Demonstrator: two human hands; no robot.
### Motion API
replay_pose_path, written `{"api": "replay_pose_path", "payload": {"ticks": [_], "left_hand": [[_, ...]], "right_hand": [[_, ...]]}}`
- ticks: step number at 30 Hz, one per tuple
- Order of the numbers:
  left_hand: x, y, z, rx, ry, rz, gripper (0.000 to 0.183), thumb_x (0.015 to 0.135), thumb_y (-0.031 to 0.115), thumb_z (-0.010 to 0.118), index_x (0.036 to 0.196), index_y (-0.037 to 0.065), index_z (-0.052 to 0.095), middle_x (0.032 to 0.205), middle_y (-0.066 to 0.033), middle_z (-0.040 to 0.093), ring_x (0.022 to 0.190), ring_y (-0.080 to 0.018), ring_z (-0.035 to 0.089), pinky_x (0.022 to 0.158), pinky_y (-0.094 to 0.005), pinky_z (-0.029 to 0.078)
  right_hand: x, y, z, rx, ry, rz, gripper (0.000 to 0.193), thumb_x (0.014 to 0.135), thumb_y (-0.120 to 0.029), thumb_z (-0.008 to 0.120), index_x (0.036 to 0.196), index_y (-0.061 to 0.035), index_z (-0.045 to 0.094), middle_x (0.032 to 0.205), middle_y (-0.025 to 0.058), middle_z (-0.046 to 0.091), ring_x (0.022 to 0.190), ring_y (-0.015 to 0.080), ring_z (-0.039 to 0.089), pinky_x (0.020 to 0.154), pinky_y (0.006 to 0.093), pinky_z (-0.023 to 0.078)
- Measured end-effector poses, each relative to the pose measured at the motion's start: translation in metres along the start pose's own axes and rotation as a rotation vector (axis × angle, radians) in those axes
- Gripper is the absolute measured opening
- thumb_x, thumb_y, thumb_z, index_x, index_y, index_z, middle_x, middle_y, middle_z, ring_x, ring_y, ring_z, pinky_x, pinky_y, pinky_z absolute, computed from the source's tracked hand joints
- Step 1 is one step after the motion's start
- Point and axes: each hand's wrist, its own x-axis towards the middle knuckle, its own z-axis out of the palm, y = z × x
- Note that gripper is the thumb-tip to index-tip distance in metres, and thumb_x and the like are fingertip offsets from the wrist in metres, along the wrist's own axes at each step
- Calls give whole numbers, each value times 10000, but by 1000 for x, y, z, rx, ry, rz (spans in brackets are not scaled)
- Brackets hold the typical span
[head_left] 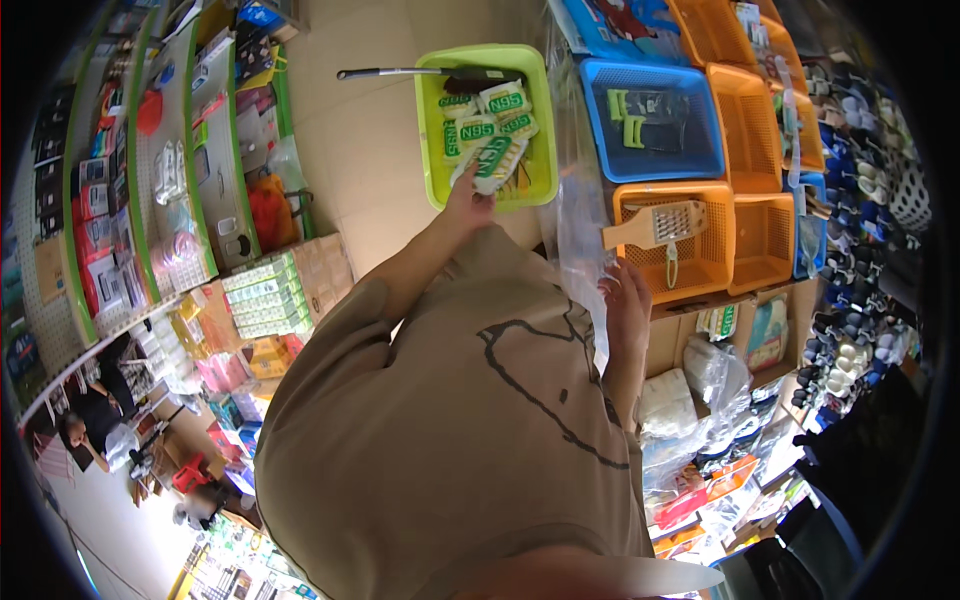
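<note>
I have the left hand [468, 208] at the green bin [550, 130], fingers laid along the near end of the top pack [497, 160]; from here I can't tell whether they grip it. That pack lies over other packs [478, 130] inside the bin, their white wrappers bearing bold block lettering on green. A brush [400, 72] crosses the bin's left rim. The right hand [627, 297], fingers half bent, is just beside the orange basket [690, 283] with the grater [655, 228]; whether it holds anything, I can't tell.
</note>
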Motion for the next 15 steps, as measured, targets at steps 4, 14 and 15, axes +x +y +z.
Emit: {"api": "replay_pose_path", "payload": {"ticks": [4,14,15], "left_hand": [[37,36,12,-75,-6,61,722,903,524,612,1429,125,319,1393,-127,439,1204,-267,523,984,-393,479],[86,41,-32,61,200,-311,523,943,319,592,1321,159,268,1301,-210,478,1098,-368,579,884,-503,524],[83,42,-31,92,204,-321,445,949,255,583,1268,150,292,1271,-209,499,1048,-364,601,848,-507,539]], "right_hand": [[-7,14,14,46,148,22,309,951,-140,581,1227,-1,569,1012,85,633,820,143,605,774,270,468],[-14,31,51,54,223,4,336,954,-158,581,1245,9,559,1009,87,637,811,146,620,756,265,479],[-15,34,51,60,236,6,336,954,-158,581,1245,9,559,1009,87,637,811,146,620,756,265,479]]}}
